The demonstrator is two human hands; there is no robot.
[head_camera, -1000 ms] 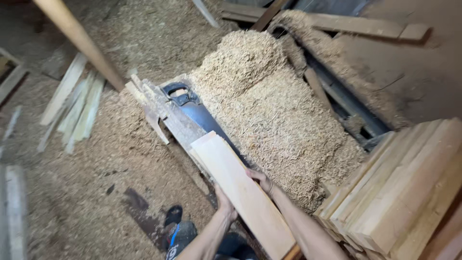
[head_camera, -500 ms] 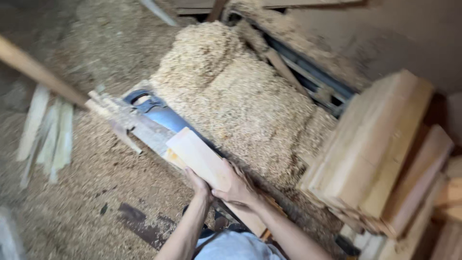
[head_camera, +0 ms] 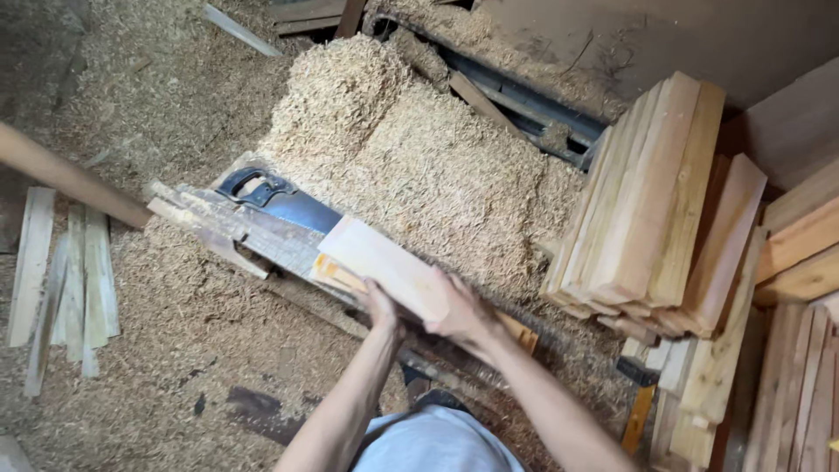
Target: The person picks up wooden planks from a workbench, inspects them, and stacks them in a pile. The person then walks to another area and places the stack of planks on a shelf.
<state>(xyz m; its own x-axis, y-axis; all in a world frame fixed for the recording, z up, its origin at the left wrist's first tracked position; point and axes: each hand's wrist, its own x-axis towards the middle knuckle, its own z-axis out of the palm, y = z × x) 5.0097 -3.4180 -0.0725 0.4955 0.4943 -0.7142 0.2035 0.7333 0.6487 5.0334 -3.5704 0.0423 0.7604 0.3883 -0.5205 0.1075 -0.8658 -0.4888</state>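
Heaped sawdust pile (head_camera: 419,166), stacked boards (head_camera: 651,210) beside, loose slats (head_camera: 74,280) on floor.

left hand (head_camera: 382,308): bare, no glove, ring or watch to be seen
right hand (head_camera: 459,313): bare, no glove or ring in sight
arms: 2 bare forearms, no sleeves reaching the wrists, no bands or straps
light grey-blue cloth garment (head_camera: 433,443): soft, plain fabric at the bottom edge, between the 2 arms; no print or buttons visible
dark shoe (head_camera: 440,399): only a small rounded part shows, just above the garment
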